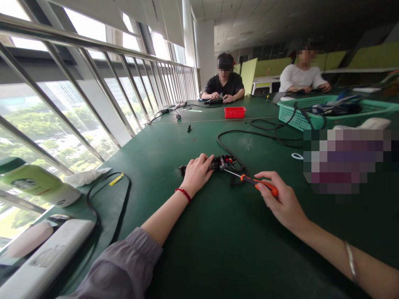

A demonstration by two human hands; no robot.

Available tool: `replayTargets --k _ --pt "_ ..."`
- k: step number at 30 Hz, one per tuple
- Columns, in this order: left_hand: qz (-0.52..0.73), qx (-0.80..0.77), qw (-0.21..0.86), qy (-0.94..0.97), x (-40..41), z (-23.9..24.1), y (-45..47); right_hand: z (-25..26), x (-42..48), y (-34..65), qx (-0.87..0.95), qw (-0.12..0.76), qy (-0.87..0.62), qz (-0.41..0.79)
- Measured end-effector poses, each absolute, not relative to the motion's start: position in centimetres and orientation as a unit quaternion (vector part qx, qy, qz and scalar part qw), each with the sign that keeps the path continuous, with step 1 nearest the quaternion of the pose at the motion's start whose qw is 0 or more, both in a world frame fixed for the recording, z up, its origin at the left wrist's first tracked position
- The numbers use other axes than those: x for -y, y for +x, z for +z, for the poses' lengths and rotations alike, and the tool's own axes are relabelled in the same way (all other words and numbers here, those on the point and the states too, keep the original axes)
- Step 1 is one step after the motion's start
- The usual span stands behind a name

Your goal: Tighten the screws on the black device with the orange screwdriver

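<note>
On the green table lies a long black device (225, 161) with its inside exposed, showing small coloured wires and a red part. My left hand (198, 171) is closed over its left portion and presses it to the tabletop. Between the fingers and thumb of my right hand (279, 201) is a screwdriver (260, 185) with an orange and black handle. Its thin metal shaft points left, and the tip reaches the exposed section of the device. Whether the tip sits in a screw is too small to tell. A black cable runs from the device's right end.
A green basket (336, 118) with tools and cables stands at right, near a blurred-out package (349, 162). Farther back is a red tray (235, 112). At left are a bottle (34, 182), a white power strip (46, 253) and a railing. Two people sit across the table.
</note>
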State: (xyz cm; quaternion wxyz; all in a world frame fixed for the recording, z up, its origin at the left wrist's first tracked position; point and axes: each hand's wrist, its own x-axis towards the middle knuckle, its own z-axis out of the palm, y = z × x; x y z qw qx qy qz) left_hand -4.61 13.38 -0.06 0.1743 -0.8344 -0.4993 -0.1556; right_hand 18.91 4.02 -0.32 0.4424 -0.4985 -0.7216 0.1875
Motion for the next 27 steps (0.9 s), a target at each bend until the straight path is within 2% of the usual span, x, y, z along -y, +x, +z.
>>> replayTargets --k 6,13,21,27 --pt "-0.125 0.508 0.191 -0.831 -13.06 -0.02 -4.55 -1.15 -4.32 18.98 0.699 0.517 -0.481 0.119" --pt "-0.147 0.499 0.191 -0.832 -13.14 -0.07 -4.49 -1.05 -4.26 19.49 0.681 0.470 -0.522 0.209" --pt "-0.159 0.492 0.182 -0.837 -13.28 -0.01 -4.44 -1.34 -4.82 19.49 0.667 0.568 -0.470 0.110" --pt "-0.157 0.488 0.180 -0.840 -13.28 -0.03 -4.44 -0.89 -4.25 19.44 0.701 0.496 -0.482 0.175"
